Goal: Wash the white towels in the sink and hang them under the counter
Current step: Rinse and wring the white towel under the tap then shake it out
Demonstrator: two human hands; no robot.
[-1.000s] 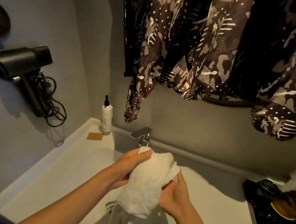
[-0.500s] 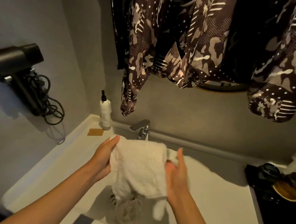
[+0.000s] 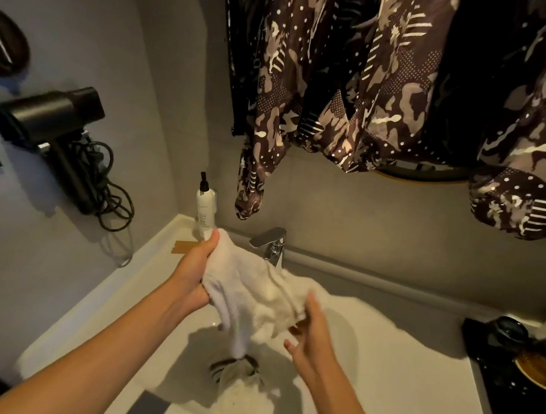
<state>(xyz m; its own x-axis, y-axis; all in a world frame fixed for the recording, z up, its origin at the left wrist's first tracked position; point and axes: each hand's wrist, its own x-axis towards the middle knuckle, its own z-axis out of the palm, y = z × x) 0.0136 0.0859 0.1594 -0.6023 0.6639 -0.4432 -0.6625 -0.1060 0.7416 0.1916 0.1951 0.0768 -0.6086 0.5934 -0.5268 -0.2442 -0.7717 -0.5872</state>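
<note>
A dim grey-walled washroom, patterned garments hanging overhead, and a white sink (image 3: 399,369) sunk into the counter below me. I hold a white towel (image 3: 256,292) over the basin, just in front of the faucet (image 3: 273,243). My left hand (image 3: 191,275) is clenched on its upper left corner, near the back left of the counter by the soap bottle (image 3: 205,210). My right hand (image 3: 311,335) is at its lower right edge with fingers spread, thumb against the cloth, more loosely than the left. The towel sags between my hands and trails a limp tail toward the drain, where another crumpled cloth (image 3: 239,373) lies. It looks soft and floppy, and I judge it wet, so heavier than it seems. Bunched handfuls near opposite ends should hold better than pinched corners.
</note>
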